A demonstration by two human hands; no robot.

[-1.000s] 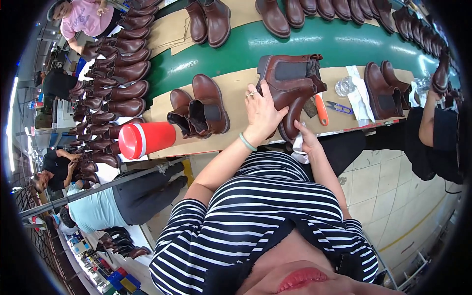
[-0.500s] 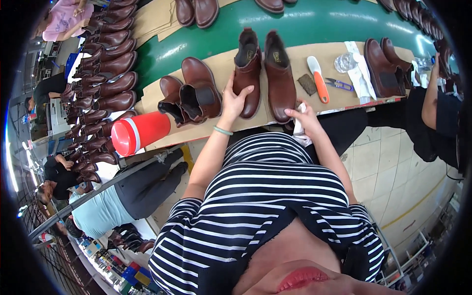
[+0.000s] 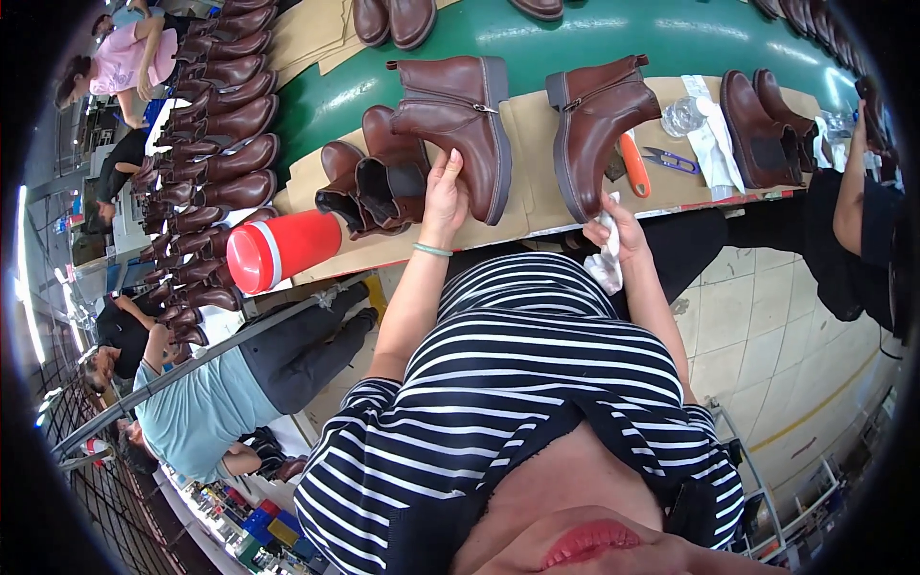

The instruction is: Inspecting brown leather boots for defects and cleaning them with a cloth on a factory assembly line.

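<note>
Pale floor tiles (image 3: 738, 316) with a yellow line (image 3: 815, 411), glossy green table (image 3: 632, 43), strip light (image 3: 24, 273) at far left

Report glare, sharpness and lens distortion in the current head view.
In the head view, white glare streaks the green tabletop; also in the head view, the zip-sided ankle boot in the left hand looks fairly sharp, with soft highlights on its leather; at the head view's right, the yellow floor line bows, and black vignetting fills the corners.

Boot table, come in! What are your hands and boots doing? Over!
Left hand grips one boot. Right hand has cloth, holds other boot by toe. Soles face each other. Orange handle close, right of boots.
</note>
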